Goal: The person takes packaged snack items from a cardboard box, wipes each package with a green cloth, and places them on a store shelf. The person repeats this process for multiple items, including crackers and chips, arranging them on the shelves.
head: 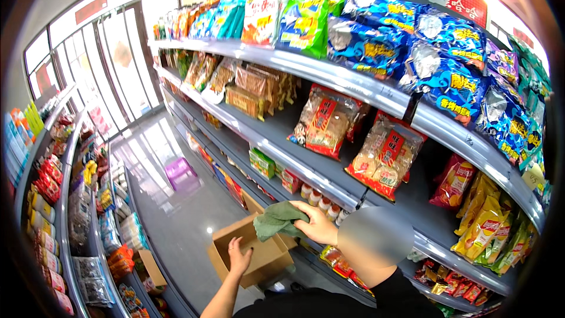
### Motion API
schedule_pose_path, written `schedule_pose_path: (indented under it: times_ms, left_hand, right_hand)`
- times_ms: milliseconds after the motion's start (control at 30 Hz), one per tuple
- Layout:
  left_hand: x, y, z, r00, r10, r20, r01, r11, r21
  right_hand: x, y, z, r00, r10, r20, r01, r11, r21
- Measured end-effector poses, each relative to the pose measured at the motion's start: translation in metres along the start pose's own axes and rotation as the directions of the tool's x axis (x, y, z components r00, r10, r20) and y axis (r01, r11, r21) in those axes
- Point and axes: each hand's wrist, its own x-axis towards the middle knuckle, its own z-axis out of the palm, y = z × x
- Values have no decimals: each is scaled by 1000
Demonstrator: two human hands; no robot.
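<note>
My right hand (317, 225) holds a folded green cloth (279, 221) between thumb and fingers, in front of the shelf unit and above an opened cardboard box (254, 269). To its left, my left hand (239, 254) hangs over the box with its fingers apart and nothing in them. Beyond the cloth, red-and-clear bags of rice crackers (386, 157) lean on the middle shelf (304, 163), with another such bag (325, 121) beside them. White bottles with brown caps (315, 198) stand on the shelf below, close behind my right hand. A blurred round patch covers part of my right forearm.
Blue snack bags (366, 46) crowd the top shelf, whose metal edge (282, 59) juts out above. Yellow chip bags (483, 223) stand at the right. A second shelf row (73, 159) runs along the left side of the aisle. A purple plastic stool (180, 173) stands on the shiny floor.
</note>
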Motion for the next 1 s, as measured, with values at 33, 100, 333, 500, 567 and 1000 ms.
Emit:
schedule_pose_path:
  times_ms: [33,100,333,500,567,1000]
  left_hand:
    - [10,30,-3,998,59,15,-58,997,-59]
    - [28,70,-6,991,133,-15,-134,982,-135]
    - [52,181,-26,941,338,-10,-327,901,-286]
    - [43,211,-29,938,346,6,-328,894,-305]
    - [45,213,-28,934,356,18,-333,891,-307]
    - [51,208,-50,938,343,-47,-343,904,-254]
  right_hand:
    - [11,-18,-7,996,-90,21,92,991,-94]
    - [32,-50,-20,960,-266,87,279,918,-281]
    - [59,-134,-53,770,-607,196,604,595,-531]
    - [53,-166,-87,659,-713,240,602,308,-737]
    - [52,-169,-99,639,-741,207,559,262,-787]
    - [109,-170,-107,551,-808,209,493,114,-862]
